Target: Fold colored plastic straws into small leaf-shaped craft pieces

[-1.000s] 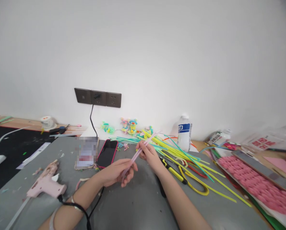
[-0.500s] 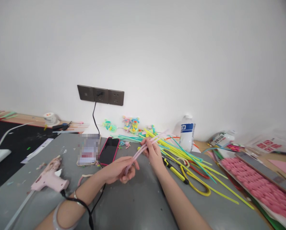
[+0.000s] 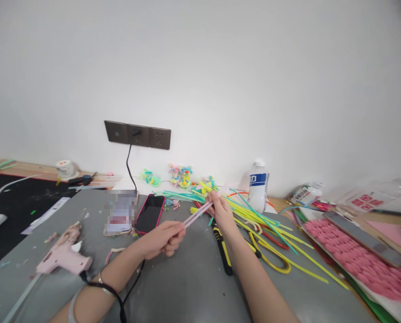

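Note:
Both my hands hold a small bundle of pale pink plastic strips (image 3: 198,211) over the grey mat (image 3: 187,287). My left hand (image 3: 163,239) pinches the near end of the strips with closed fingers. My right hand (image 3: 220,209) grips them further along, fingers wrapped round. The far ends of the strips stick out past my right hand toward the wall. Just right of that hand lies a loose pile of yellow and teal strips (image 3: 254,215).
A pink glue gun (image 3: 64,256) lies at the left, its black cord (image 3: 119,298) crossing my left wrist. A phone in a pink case (image 3: 150,213), yellow-handled scissors (image 3: 271,258), a black-and-yellow tool (image 3: 223,251), a white bottle (image 3: 257,185) and pink yarn (image 3: 355,255) surround the hands.
My left hand slid toward the near end of the pink strips, pinching their tip. My right hand shifted slightly right and up, and the strips now run straighter between the hands.

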`<state>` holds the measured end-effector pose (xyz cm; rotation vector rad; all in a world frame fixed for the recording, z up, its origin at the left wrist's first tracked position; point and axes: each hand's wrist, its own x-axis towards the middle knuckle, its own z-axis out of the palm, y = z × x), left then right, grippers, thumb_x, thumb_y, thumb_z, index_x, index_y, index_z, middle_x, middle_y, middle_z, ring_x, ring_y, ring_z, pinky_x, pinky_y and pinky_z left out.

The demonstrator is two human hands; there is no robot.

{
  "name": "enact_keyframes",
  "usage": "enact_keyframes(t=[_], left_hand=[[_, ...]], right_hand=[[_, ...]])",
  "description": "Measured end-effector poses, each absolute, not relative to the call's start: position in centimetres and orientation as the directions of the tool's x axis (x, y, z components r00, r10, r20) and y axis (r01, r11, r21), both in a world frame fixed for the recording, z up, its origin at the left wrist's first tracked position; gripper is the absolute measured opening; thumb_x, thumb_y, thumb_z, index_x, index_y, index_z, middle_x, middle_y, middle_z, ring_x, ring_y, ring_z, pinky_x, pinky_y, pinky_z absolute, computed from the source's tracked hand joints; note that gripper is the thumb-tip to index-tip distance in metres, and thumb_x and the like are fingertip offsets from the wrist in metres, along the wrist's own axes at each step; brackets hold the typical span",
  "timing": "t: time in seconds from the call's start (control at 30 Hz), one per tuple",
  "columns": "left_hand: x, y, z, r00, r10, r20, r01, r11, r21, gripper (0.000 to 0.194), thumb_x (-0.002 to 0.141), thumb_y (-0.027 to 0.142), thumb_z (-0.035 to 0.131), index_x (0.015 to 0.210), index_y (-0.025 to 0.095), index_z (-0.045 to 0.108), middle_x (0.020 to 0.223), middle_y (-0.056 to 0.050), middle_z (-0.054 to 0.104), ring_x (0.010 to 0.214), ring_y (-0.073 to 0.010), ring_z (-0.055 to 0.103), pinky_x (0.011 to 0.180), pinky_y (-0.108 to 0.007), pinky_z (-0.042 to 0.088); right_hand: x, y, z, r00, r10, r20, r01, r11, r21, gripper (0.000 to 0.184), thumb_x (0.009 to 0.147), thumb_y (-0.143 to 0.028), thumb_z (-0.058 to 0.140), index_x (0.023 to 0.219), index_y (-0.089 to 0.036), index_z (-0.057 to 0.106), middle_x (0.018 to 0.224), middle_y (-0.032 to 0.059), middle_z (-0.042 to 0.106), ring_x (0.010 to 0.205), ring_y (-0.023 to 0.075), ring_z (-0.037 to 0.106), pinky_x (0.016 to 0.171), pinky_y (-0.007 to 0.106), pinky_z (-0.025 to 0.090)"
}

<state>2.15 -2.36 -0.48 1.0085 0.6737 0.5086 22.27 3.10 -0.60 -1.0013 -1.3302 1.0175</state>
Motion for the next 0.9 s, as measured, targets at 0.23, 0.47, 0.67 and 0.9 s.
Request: enact_keyframes(t=[0.23,0.47,0.67,0.9], left_hand=[[2.3,-2.7,0.0,0.692,0.653,-0.308,-0.010,0.435,0.900,0.047,0.082,0.061,0.059,0.068,0.021,0.040,0.048,0.013,0.022,0.040,-0.0045,0.012,0.039,-0.021,0.010],[2.4,-2.4,-0.3,0.628,0.723,-0.288,-0.035,0.396,0.918,0.053,0.074,0.069,0.062,0.068,0.021,0.042,0.044,0.014,0.023,0.038,-0.0040,0.011,0.038,-0.021,0.011],[2.4,-2.0,-0.9,0.582,0.772,-0.255,-0.044,0.344,0.938,0.052,0.075,0.070,0.060,0.073,0.020,0.047,0.044,0.014,0.024,0.039,-0.0043,0.012,0.038,-0.020,0.012],[2.4,-2.2,-1.1,0.645,0.717,-0.263,0.034,0.317,0.948,0.051,0.080,0.069,0.056,0.075,0.019,0.049,0.045,0.014,0.024,0.039,-0.0045,0.013,0.039,-0.020,0.016]], right_hand=[[26.0,4.4,-0.6,0.111,0.946,0.306,0.173,0.284,-0.943,0.053,0.085,-0.068,0.049,0.059,-0.022,0.047,0.043,-0.0056,0.038,0.042,0.0122,0.034,0.045,0.027,0.027],[27.5,4.6,-0.1,0.106,0.952,0.288,0.107,0.277,-0.955,0.043,0.086,-0.063,0.050,0.074,-0.022,0.054,0.043,-0.0086,0.034,0.039,0.0116,0.030,0.041,0.026,0.022],[27.4,4.8,-0.2,0.131,0.948,0.290,0.002,0.292,-0.956,0.041,0.083,-0.062,0.055,0.085,-0.021,0.056,0.046,-0.0103,0.034,0.040,0.0093,0.029,0.042,0.023,0.020],[27.6,4.7,0.2,0.243,0.921,0.304,-0.016,0.318,-0.948,0.035,0.076,-0.051,0.069,0.087,-0.020,0.059,0.048,-0.0099,0.037,0.042,0.0089,0.031,0.042,0.023,0.020]])
